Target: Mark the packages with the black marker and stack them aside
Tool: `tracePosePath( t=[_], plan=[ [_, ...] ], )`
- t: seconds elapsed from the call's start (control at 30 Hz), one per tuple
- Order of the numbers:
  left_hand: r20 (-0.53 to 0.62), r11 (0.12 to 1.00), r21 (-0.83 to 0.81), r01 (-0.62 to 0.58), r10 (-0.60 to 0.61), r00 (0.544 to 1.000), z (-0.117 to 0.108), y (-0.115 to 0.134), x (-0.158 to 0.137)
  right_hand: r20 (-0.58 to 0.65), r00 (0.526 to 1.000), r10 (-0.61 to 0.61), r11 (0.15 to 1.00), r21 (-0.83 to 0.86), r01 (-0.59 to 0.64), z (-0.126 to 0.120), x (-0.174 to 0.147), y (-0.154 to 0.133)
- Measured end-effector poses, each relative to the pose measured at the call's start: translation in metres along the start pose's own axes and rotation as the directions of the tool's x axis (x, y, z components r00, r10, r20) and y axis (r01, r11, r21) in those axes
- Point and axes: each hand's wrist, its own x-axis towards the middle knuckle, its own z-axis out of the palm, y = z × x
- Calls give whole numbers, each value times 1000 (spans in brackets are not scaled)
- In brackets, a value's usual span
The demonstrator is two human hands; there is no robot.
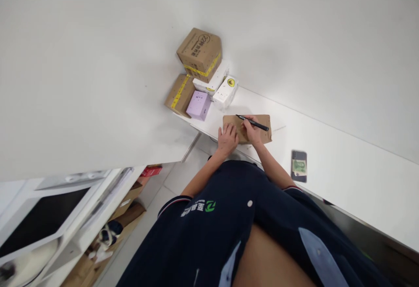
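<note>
The right hand (251,131) grips a pen (261,125) over cardboard (241,136) (left hand (228,138) spread on it).

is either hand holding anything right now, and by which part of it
The right hand holds the black pen by its barrel, nearer the end toward the left hand, which rests on the cardboard.

Near the white surface's (343,158) front edge, a rectangular brown cardboard box (241,136) lies left of a rectangular dark phone (299,155).

Office-like corner: counter (347,169), stacked cartons (199,51)
</note>
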Motion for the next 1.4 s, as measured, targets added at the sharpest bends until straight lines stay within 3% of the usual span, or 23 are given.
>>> tracePosePath(
  t=[0.17,0.27,0.4,0.47,0.53,0.67,1.4],
  plan=[
    [-57,995,-95,-8,3,998,-1,-1,2,47,997,-59,997,-42,61,5,5,-4],
    [-147,982,-172,82,-108,983,3,-6,2,50,997,-57,993,-98,62,10,7,1],
    [-256,892,-334,305,-397,881,7,-21,15,59,996,-72,982,-168,81,14,9,9],
    [-197,799,-438,413,-534,822,8,-30,26,66,991,-118,976,-177,128,16,7,10],
    [-100,724,-497,478,-595,798,10,-37,35,91,983,-157,968,-184,171,16,6,9],
    [-51,715,-534,452,-561,826,15,-43,43,130,979,-158,958,-221,184,18,4,4],
    [-107,721,-563,404,-548,830,21,-46,40,191,965,-178,928,-294,230,18,5,6]
  ],
)
